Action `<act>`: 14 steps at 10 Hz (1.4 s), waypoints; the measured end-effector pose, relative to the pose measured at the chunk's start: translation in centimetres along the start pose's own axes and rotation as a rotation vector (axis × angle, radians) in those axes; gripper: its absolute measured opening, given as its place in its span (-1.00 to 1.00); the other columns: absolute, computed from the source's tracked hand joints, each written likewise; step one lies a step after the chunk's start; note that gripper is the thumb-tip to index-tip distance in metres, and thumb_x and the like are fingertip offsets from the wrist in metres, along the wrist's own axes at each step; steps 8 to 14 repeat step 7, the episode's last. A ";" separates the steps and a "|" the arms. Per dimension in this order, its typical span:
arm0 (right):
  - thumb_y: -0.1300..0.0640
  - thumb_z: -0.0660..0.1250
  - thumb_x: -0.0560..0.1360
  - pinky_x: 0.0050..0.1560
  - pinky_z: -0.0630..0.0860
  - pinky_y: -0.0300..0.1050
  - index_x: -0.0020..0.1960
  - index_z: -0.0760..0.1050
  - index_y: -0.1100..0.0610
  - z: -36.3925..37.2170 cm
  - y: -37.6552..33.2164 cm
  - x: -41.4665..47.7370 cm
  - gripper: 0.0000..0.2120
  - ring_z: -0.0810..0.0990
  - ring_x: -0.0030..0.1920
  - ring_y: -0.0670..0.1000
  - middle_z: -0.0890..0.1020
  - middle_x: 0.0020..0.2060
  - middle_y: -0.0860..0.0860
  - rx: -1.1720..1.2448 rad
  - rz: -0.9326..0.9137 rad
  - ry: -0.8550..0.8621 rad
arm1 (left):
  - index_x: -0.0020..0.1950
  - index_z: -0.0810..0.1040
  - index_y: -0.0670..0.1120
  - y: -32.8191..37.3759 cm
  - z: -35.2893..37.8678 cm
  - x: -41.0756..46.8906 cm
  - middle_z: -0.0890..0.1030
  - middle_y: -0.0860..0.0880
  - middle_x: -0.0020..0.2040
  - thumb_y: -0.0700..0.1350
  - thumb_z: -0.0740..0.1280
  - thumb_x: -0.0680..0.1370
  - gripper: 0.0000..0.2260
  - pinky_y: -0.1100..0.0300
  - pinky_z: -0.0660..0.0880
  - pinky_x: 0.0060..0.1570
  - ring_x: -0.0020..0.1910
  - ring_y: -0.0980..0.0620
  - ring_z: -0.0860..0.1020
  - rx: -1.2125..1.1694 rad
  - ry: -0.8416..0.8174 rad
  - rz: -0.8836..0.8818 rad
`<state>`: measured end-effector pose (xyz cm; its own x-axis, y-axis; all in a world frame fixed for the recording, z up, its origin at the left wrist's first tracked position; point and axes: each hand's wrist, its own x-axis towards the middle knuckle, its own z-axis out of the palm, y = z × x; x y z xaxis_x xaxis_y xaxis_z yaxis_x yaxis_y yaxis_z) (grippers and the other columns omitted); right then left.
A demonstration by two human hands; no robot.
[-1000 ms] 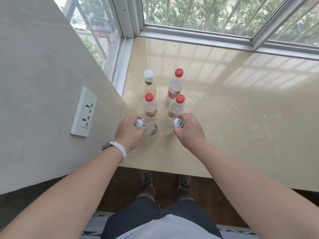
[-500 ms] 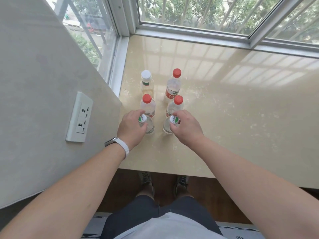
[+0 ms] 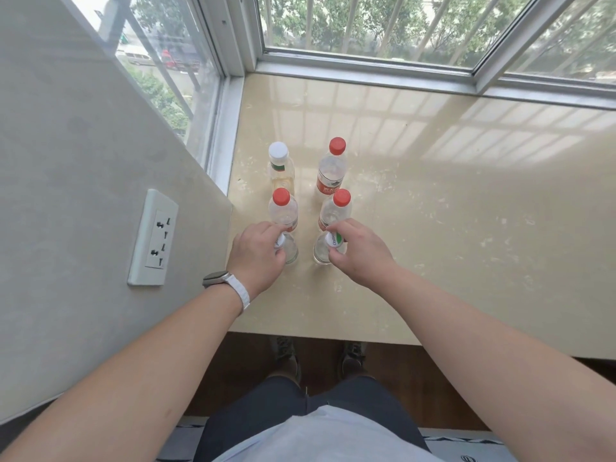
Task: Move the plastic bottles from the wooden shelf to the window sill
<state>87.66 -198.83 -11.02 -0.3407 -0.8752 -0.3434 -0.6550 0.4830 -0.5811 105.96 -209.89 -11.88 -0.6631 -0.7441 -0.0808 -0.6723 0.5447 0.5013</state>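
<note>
Sunny windows stood behind a shiny cream window sill, with a white wall socket off to the left. Left hand had its fingers closed around the top of one clear bottle, and right hand pinched the white cap of another clear bottle just beside it. Past the fingertips stood four more bottles in two rows, upright on the sill.

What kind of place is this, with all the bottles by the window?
Probably a room in a flat or house, upstairs. The clear plastic bottles stand on a wide glossy beige stone window sill under a barred window, with trees and a street below. A white wall socket sits on the grey wall.
</note>
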 end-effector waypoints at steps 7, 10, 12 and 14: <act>0.02 0.34 0.54 0.29 0.30 -0.15 0.44 0.39 0.04 -2.8 -1.2 -3.1 -0.52 0.40 0.34 0.06 0.47 0.37 -0.04 -0.123 -0.116 0.056 | 0.29 0.54 -0.12 0.4 -3.0 -1.0 0.62 -0.09 0.12 -0.08 0.41 0.46 -0.60 -0.02 0.51 -0.06 0.05 -0.19 0.58 0.103 0.014 0.029; 0.02 0.34 0.54 0.29 0.30 -0.15 0.44 0.39 0.04 -2.8 -1.2 -3.1 -0.52 0.40 0.34 0.06 0.47 0.37 -0.04 -0.123 -0.116 0.056 | 0.29 0.54 -0.12 0.4 -3.0 -1.0 0.62 -0.09 0.12 -0.08 0.41 0.46 -0.60 -0.02 0.51 -0.06 0.05 -0.19 0.58 0.103 0.014 0.029; 0.02 0.34 0.54 0.29 0.30 -0.15 0.44 0.39 0.04 -2.8 -1.2 -3.1 -0.52 0.40 0.34 0.06 0.47 0.37 -0.04 -0.123 -0.116 0.056 | 0.29 0.54 -0.12 0.4 -3.0 -1.0 0.62 -0.09 0.12 -0.08 0.41 0.46 -0.60 -0.02 0.51 -0.06 0.05 -0.19 0.58 0.103 0.014 0.029; 0.02 0.34 0.54 0.29 0.30 -0.15 0.44 0.39 0.04 -2.8 -1.2 -3.1 -0.52 0.40 0.34 0.06 0.47 0.37 -0.04 -0.123 -0.116 0.056 | 0.29 0.54 -0.12 0.4 -3.0 -1.0 0.62 -0.09 0.12 -0.08 0.41 0.46 -0.60 -0.02 0.51 -0.06 0.05 -0.19 0.58 0.103 0.014 0.029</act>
